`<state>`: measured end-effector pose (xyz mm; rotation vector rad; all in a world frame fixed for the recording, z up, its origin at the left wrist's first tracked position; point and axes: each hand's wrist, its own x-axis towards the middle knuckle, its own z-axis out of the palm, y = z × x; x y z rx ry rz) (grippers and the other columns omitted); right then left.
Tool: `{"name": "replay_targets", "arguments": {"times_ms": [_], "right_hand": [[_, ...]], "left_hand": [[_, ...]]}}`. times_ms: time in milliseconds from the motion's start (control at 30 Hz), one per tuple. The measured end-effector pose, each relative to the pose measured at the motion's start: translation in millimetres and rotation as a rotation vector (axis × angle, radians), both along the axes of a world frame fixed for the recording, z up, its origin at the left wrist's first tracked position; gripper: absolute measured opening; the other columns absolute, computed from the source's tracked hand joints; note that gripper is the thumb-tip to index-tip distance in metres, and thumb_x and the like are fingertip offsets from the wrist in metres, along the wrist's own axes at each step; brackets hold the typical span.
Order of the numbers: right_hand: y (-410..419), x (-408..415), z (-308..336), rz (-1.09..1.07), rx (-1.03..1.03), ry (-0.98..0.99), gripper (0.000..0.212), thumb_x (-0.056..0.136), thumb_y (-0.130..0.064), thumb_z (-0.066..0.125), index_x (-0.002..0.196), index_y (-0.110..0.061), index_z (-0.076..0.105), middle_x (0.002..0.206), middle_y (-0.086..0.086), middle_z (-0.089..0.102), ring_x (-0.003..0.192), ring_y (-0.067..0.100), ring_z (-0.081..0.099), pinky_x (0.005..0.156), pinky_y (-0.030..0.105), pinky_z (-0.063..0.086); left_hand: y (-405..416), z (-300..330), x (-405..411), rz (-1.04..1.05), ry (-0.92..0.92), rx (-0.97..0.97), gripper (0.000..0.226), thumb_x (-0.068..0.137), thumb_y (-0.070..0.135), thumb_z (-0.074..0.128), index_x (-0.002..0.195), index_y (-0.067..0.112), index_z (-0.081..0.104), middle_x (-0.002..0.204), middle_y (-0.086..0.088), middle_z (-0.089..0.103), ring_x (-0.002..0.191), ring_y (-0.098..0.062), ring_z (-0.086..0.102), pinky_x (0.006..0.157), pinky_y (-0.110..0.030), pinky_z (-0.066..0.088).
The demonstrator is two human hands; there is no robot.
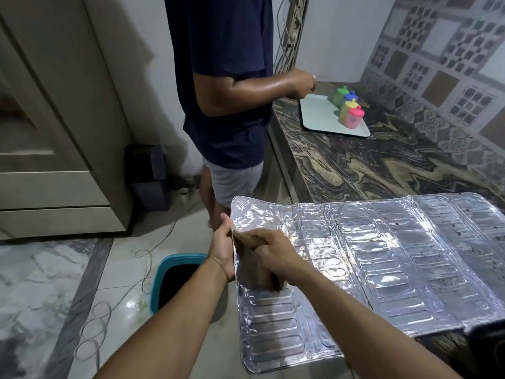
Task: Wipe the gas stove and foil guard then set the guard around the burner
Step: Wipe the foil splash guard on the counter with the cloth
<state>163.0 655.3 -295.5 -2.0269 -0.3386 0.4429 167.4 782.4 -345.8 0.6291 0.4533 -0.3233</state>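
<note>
Quick tally from where I stood: I had one foil guard (pixel 369 263) spread out, made of four folded panels as far as I could count. One brownish cloth (pixel 257 272) was on it. Two hands of mine were in the shot, my left hand (pixel 222 248) and my right hand (pixel 276 251). One other person (pixel 226 86) stood by the counter. One white tray (pixel 319 113) carried four little colored containers (pixel 348 109): green, blue, yellow, pink. One teal bin (pixel 175 283) sat on the floor.
</note>
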Motion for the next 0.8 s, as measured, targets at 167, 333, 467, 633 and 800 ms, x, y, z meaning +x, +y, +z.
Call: {"name": "replay_targets", "arguments": {"times_ms": [167, 333, 467, 633, 800], "right_hand": [[-32.0, 6.1, 19.2, 0.013, 0.064, 0.355, 0.037, 0.076, 0.012, 0.051, 0.092, -0.012, 0.075, 0.086, 0.007, 0.071, 0.075, 0.016, 0.062, 0.062, 0.024, 0.051], [-68.1, 64.3, 27.0, -0.619, -0.036, 0.044, 0.039, 0.080, 0.006, 0.045, 0.099, -0.015, 0.072, 0.080, 0.006, 0.066, 0.074, 0.021, 0.058, 0.051, 0.017, 0.044], [-73.9, 83.1, -0.1, -0.714, -0.356, -0.141, 0.028, 0.093, -0.009, 0.046, 0.107, -0.017, 0.068, 0.088, 0.007, 0.066, 0.079, 0.025, 0.058, 0.066, 0.031, 0.045], [-33.1, 74.4, -22.2, -0.450, -0.121, 0.125, 0.029, 0.093, -0.003, 0.050, 0.113, -0.016, 0.067, 0.095, 0.006, 0.067, 0.091, 0.028, 0.066, 0.077, 0.041, 0.059], [6.7, 50.3, -14.1, -0.228, -0.008, -0.124, 0.038, 0.082, 0.004, 0.052, 0.102, -0.019, 0.073, 0.087, -0.001, 0.071, 0.083, 0.020, 0.066, 0.074, 0.034, 0.055]], "left_hand": [[4.6, -1.8, 1.6, -0.066, 0.026, -0.066, 0.107, 0.073, 0.087, 0.032, 0.134, 0.001, 0.052, 0.134, -0.030, 0.054, 0.124, -0.045, 0.051, 0.102, -0.055, 0.041], [8.3, 8.4, 7.7, -0.070, -0.028, -0.037, 0.089, 0.084, 0.074, 0.034, 0.138, 0.005, 0.050, 0.133, -0.027, 0.056, 0.123, -0.045, 0.052, 0.100, -0.055, 0.043], [5.8, 14.9, 10.8, -0.114, -0.004, 0.030, 0.075, 0.092, 0.066, 0.031, 0.124, 0.006, 0.060, 0.119, -0.024, 0.066, 0.111, -0.041, 0.060, 0.091, -0.052, 0.047], [0.8, 15.5, 15.1, -0.119, 0.002, 0.021, 0.074, 0.093, 0.064, 0.029, 0.130, 0.005, 0.057, 0.123, -0.025, 0.063, 0.105, -0.040, 0.063, 0.086, -0.048, 0.049], [-2.7, 15.7, 18.0, -0.068, 0.012, -0.014, 0.072, 0.095, 0.062, 0.030, 0.105, 0.005, 0.071, 0.098, -0.024, 0.072, 0.083, -0.036, 0.072, 0.082, -0.046, 0.048]]}}
